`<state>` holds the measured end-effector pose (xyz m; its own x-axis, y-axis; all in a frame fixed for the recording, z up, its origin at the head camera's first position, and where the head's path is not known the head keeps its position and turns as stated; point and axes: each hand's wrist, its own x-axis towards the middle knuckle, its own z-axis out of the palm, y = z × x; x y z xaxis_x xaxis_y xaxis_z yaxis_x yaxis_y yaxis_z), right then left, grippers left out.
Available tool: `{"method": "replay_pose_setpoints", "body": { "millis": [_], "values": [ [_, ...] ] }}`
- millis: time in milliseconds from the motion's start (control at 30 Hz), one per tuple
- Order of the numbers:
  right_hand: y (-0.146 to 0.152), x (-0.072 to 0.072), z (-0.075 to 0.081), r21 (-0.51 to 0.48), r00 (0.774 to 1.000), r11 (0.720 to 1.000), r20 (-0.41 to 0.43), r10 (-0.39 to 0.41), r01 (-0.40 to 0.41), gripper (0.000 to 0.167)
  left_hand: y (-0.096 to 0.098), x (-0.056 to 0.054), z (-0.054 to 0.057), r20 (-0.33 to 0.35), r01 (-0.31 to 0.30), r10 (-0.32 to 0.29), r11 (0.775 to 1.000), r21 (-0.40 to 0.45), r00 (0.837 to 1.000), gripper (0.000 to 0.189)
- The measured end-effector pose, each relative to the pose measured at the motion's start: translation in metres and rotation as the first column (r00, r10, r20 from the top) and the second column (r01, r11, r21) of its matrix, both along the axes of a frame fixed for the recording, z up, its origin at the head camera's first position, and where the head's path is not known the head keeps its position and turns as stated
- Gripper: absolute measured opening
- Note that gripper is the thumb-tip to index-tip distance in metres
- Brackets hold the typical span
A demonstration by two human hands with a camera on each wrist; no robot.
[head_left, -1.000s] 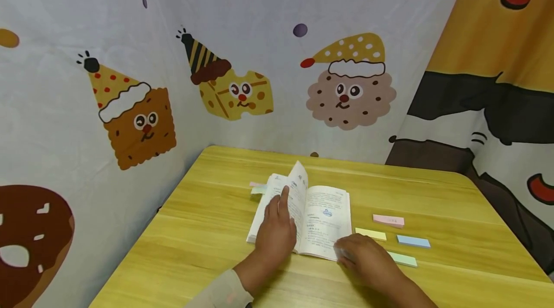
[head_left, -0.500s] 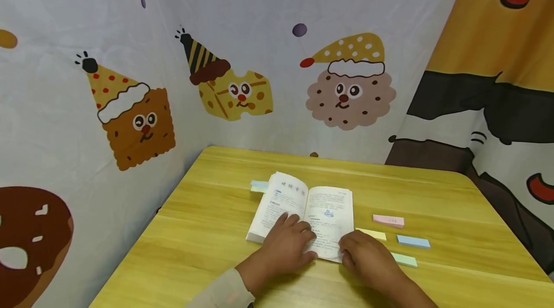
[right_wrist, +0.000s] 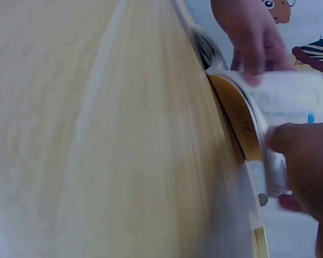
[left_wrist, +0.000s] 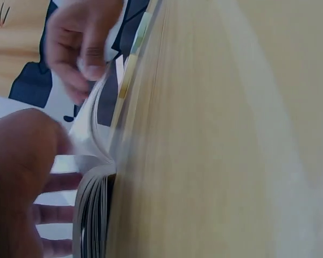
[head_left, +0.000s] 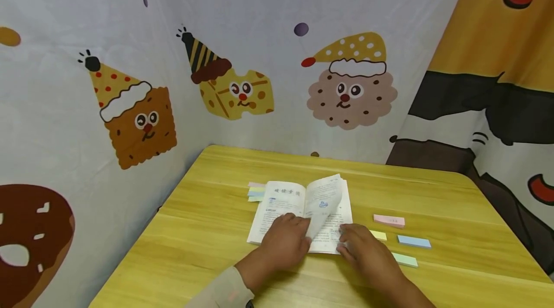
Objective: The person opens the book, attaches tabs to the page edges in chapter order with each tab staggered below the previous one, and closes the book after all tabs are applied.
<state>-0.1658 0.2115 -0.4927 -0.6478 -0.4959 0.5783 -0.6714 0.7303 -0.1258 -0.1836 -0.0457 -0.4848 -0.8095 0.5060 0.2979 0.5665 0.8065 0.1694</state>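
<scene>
An open book (head_left: 283,202) lies on the wooden table, with printed text on both sides. One leaf (head_left: 325,197) of its right half is raised and curls over toward the middle. My left hand (head_left: 286,240) rests on the lower left page, its thumb beside the raised leaf's lower corner; the left wrist view has its fingers (left_wrist: 59,214) stretched across the paper. At the lower right edge, my right hand (head_left: 368,252) pinches the right-hand pages, thumb (right_wrist: 280,137) on top and fingers beneath. Coloured sticky tabs (head_left: 256,192) stick out from the book's left side.
Right of the book lie sticky-note pads: pink (head_left: 388,221), blue (head_left: 414,241), green (head_left: 405,260), and yellow (head_left: 379,235), which is partly behind my right hand. A cartoon-printed cloth (head_left: 255,139) hangs behind the table (head_left: 207,211).
A leaf went over to the left side and my left hand came down to the lower middle. Now another leaf rises on the right. My right hand stays at the right edge.
</scene>
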Motion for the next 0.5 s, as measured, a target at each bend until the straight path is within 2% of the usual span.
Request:
{"method": "replay_pose_setpoints", "body": {
  "millis": [67,133,200,233,300,333,367,400,433,500],
  "values": [
    [0.0009,0.0002,-0.0031,0.056,0.997,0.998,0.075,-0.006,0.002,0.034,-0.0005,0.0002,-0.0003,0.044,-0.075,0.070,0.991,0.115,0.997,0.060],
    [0.0013,0.0003,-0.0057,0.110,0.991,0.994,0.132,-0.025,0.010,0.039,-0.0007,0.0012,-0.0005,0.044,-0.173,0.168,0.953,0.247,0.985,0.074],
    [0.0016,0.0004,-0.0079,0.143,0.983,0.990,0.180,-0.046,0.020,0.040,-0.0016,0.0012,-0.0006,-0.016,-0.244,0.263,0.913,0.327,0.965,0.082],
    [0.0020,0.0004,-0.0083,0.152,0.978,0.988,0.199,-0.055,0.025,0.040,-0.0022,0.0010,0.0000,-0.061,-0.282,0.319,0.900,0.331,0.946,0.085],
    [0.0029,0.0000,-0.0085,0.161,0.972,0.987,0.225,-0.062,0.026,0.038,-0.0033,-0.0005,0.0014,-0.160,-0.363,0.414,0.891,0.271,0.896,0.086],
    [0.0037,-0.0003,-0.0083,0.161,0.970,0.987,0.235,-0.060,0.022,0.036,-0.0038,-0.0014,0.0023,-0.207,-0.392,0.433,0.895,0.211,0.877,0.085],
    [0.0045,-0.0008,-0.0080,0.163,0.969,0.987,0.240,-0.055,0.015,0.035,-0.0041,-0.0019,0.0039,-0.248,-0.408,0.431,0.902,0.140,0.868,0.083],
    [0.0054,-0.0010,-0.0068,0.163,0.969,0.987,0.242,-0.045,0.006,0.034,-0.0043,-0.0023,0.0053,-0.275,-0.411,0.412,0.910,0.064,0.869,0.078],
    [0.0061,-0.0013,-0.0058,0.165,0.969,0.986,0.245,-0.035,-0.006,0.033,-0.0040,-0.0020,0.0071,-0.290,-0.390,0.371,0.921,-0.011,0.882,0.072],
    [0.0074,-0.0019,-0.0037,0.161,0.970,0.986,0.243,-0.008,-0.032,0.027,-0.0028,-0.0009,0.0085,-0.282,-0.271,0.230,0.955,-0.116,0.931,0.056]
  ]
}}
